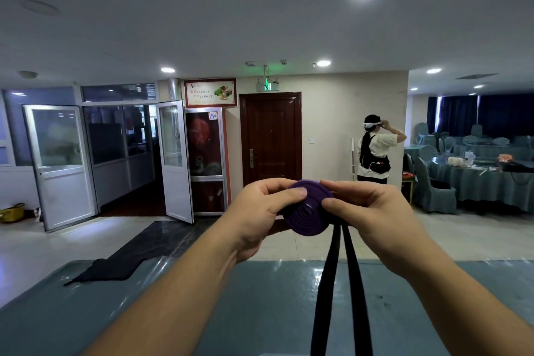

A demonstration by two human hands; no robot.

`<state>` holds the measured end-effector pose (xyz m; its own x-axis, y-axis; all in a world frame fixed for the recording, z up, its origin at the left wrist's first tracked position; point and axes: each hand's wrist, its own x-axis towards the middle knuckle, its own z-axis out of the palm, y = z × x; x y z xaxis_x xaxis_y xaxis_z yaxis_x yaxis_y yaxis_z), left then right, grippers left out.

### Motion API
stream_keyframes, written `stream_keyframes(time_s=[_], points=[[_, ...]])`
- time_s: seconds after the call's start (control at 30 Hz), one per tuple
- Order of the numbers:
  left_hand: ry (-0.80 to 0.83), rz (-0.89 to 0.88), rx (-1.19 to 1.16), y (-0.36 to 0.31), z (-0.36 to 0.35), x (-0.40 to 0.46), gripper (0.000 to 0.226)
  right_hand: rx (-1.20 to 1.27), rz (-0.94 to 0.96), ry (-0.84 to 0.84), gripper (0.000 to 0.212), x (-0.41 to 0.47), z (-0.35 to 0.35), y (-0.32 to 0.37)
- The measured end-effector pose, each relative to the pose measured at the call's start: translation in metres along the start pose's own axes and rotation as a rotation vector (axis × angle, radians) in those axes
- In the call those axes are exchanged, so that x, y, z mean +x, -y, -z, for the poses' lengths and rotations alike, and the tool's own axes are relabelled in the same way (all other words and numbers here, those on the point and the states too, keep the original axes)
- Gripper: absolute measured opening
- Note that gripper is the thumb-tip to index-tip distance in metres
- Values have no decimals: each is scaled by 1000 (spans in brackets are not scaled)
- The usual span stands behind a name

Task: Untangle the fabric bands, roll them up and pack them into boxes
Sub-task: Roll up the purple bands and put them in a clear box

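While a teal table (260, 312) fills the foreground of a tiled hall with a brown door (271, 136), both hands are raised above it. The left hand (260, 211) and right hand (372, 211) pinch a rolled purple band (307, 217) between them; its two loose tails (341, 283) hang down.

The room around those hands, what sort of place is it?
Probably a restaurant banquet hall: round tables with blue cloths, fabric-covered chairs, and a food poster above the glass doors.
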<state>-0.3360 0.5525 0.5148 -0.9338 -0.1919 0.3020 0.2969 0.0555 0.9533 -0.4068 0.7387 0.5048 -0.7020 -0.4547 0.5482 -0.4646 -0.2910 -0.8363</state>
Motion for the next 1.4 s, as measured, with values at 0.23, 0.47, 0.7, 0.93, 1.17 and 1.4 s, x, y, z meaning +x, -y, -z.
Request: stream_keyframes(time_s=[0.23, 0.47, 0.7, 0.93, 1.17, 1.4], points=[[4, -26, -8, -6, 2, 2, 19, -38, 23, -11, 31, 3, -1, 9], [-14, -7, -1, 1, 1, 2, 17, -78, -6, 1, 30, 6, 2, 7], [14, -11, -3, -2, 4, -2, 17, -42, 46, -61, 26, 3, -1, 6], [-41, 9, -84, 5, -3, 0, 25, 29, 35, -90, 29, 3, 1, 4], [49, -6, 104, -5, 7, -1, 26, -57, 19, 1, 28, 0, 3, 10], [45, 41, 75, 3, 3, -3, 21, -60, -10, 11, 29, -2, 6, 4]])
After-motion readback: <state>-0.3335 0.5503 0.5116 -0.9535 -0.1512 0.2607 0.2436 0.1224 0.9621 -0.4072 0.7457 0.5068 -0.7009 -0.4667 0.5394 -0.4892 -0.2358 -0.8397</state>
